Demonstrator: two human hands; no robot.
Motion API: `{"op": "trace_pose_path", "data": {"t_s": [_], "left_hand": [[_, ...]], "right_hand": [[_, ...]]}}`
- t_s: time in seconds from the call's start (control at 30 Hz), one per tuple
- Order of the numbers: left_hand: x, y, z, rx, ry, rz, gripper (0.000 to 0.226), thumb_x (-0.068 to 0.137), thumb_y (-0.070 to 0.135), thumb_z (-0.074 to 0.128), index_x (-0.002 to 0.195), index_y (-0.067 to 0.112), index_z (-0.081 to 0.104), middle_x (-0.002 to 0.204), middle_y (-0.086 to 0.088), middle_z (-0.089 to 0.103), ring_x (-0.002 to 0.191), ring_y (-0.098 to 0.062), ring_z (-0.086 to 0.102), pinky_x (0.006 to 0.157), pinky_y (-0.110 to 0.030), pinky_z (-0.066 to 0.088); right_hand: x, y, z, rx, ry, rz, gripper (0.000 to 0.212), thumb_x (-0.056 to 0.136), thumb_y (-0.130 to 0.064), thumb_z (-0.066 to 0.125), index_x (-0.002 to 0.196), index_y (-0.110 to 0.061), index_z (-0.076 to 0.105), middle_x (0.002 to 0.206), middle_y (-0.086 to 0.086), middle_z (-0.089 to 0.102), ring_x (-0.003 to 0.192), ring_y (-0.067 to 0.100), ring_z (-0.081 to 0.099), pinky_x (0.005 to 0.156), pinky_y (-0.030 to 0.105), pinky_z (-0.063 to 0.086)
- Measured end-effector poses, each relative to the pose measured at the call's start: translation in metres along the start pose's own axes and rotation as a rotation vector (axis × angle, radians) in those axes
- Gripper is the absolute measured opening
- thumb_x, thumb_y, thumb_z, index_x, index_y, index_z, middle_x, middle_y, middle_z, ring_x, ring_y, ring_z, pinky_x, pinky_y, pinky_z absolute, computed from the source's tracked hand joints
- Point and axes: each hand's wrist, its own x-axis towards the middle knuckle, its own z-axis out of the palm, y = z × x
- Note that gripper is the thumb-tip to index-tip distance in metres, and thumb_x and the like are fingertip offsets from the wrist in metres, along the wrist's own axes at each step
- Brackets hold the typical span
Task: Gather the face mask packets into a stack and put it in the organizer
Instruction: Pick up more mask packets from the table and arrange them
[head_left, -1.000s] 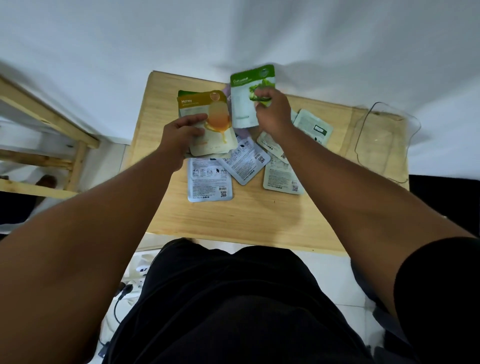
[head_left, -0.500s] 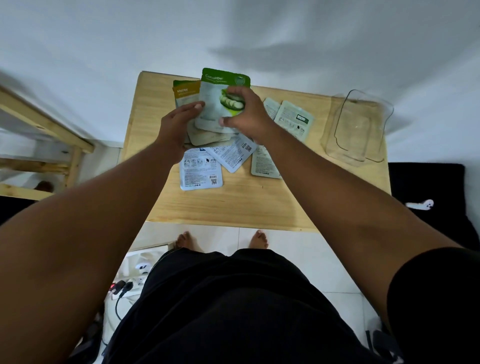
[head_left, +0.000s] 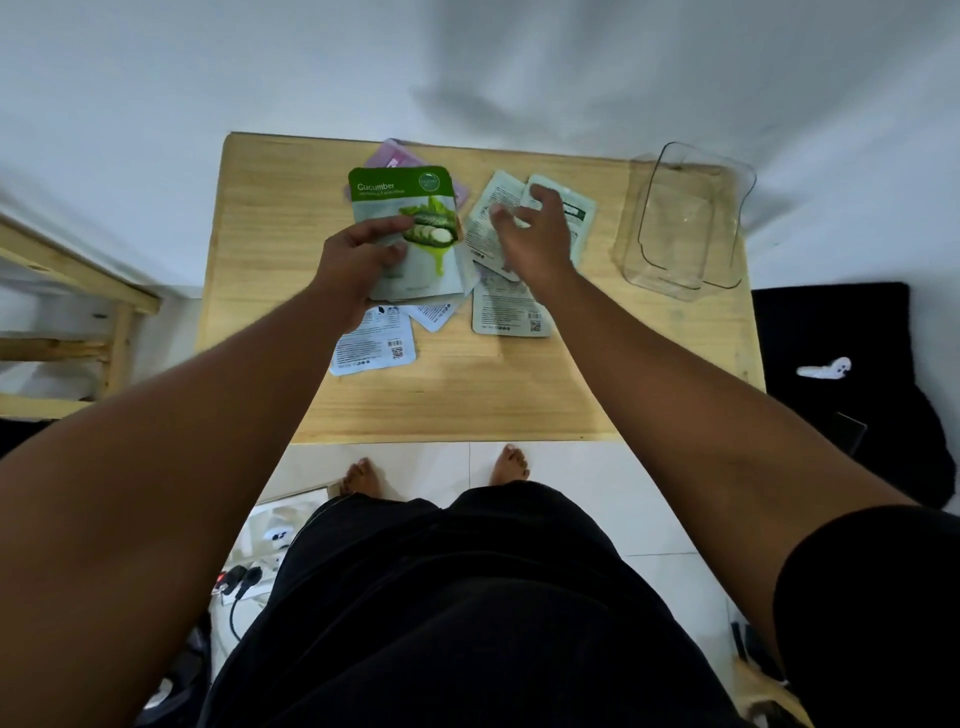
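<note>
My left hand (head_left: 358, 254) grips a small stack of face mask packets with the green Cucumber packet (head_left: 410, 218) on top. My right hand (head_left: 530, 234) hovers with fingers spread over two overlapping pale packets (head_left: 574, 208) at the table's far middle. Another face-down packet (head_left: 506, 312) lies just below that hand. Two more face-down packets (head_left: 374, 345) rest near the left wrist. A pink packet (head_left: 395, 156) peeks out behind the stack. The clear plastic organizer (head_left: 685, 218) stands at the table's far right.
The wooden table (head_left: 467, 395) stands against a white wall. A wooden frame (head_left: 67, 291) is on the left, a black cushion (head_left: 841, 374) on the right. A power strip with cables (head_left: 244, 582) lies on the tiled floor by my bare feet.
The right hand let go of the Cucumber packet, which now sits on the stack in the left hand covering the Honey packet. The right hand moved right over the pale packets.
</note>
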Motion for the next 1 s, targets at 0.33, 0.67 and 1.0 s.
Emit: {"op": "trace_pose_path", "data": {"t_s": [0.33, 0.67, 1.0], "left_hand": [[0.020, -0.032, 0.030, 0.051, 0.015, -0.040, 0.032, 0.087, -0.003, 0.063, 0.090, 0.025, 0.077, 0.099, 0.001, 0.071, 0.098, -0.024, 0.066, 0.061, -0.032, 0.061], [0.035, -0.035, 0.030, 0.045, 0.056, -0.054, 0.030, 0.087, -0.001, 0.064, 0.091, 0.026, 0.077, 0.101, 0.003, 0.070, 0.103, -0.024, 0.065, 0.085, -0.053, 0.059], [0.029, -0.014, 0.024, -0.016, 0.038, -0.024, 0.043, 0.088, -0.006, 0.062, 0.120, 0.021, 0.073, 0.119, 0.002, 0.070, 0.114, -0.025, 0.066, 0.090, -0.046, 0.059]], "right_hand": [[0.043, 0.061, -0.039, -0.351, 0.201, 0.059, 0.069, 0.072, -0.049, 0.081, 0.125, -0.017, 0.053, 0.131, 0.010, 0.049, 0.123, 0.028, 0.053, 0.099, 0.034, 0.045], [0.047, 0.046, -0.035, -0.077, 0.155, 0.097, 0.092, 0.064, -0.001, 0.087, 0.139, -0.017, 0.038, 0.123, 0.002, 0.050, 0.104, 0.015, 0.055, 0.064, 0.008, 0.051], [0.008, 0.004, -0.011, -0.090, 0.099, -0.192, 0.061, 0.080, -0.001, 0.063, 0.139, -0.007, 0.047, 0.110, 0.007, 0.070, 0.095, 0.019, 0.067, 0.079, 0.029, 0.057]]}}
